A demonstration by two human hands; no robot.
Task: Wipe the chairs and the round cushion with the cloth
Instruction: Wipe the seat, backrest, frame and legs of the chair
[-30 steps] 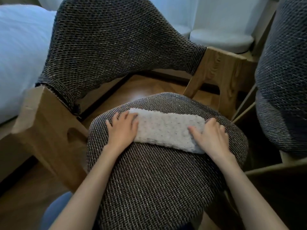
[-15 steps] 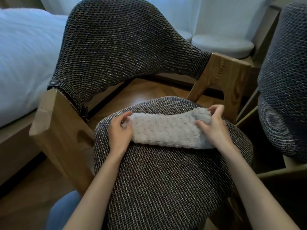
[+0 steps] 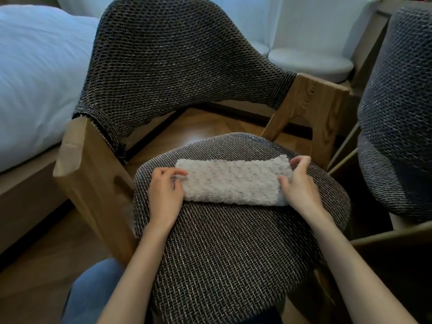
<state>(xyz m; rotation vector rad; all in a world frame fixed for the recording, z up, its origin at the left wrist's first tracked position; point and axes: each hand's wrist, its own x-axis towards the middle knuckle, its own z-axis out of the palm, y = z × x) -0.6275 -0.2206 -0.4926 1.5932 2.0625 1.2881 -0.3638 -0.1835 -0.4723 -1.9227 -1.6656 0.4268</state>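
Observation:
A fluffy white cloth, folded into a long rectangle, lies across the dark woven seat of a wooden armchair in front of me. My left hand pinches the cloth's left end between thumb and fingers. My right hand grips its right end, fingers curled over the far corner. A second chair of the same fabric stands at the right edge. Pale round cushions sit behind the chair's backrest.
A bed with white bedding runs along the left. The chair's wooden armrests flank the seat on both sides. Wooden floor shows between seat and backrest. My knee in blue fabric is at the bottom left.
Both hands went from lying flat on the cloth's ends to pinching them. The cloth's far edge was lifted and now lies spread flatter across the seat.

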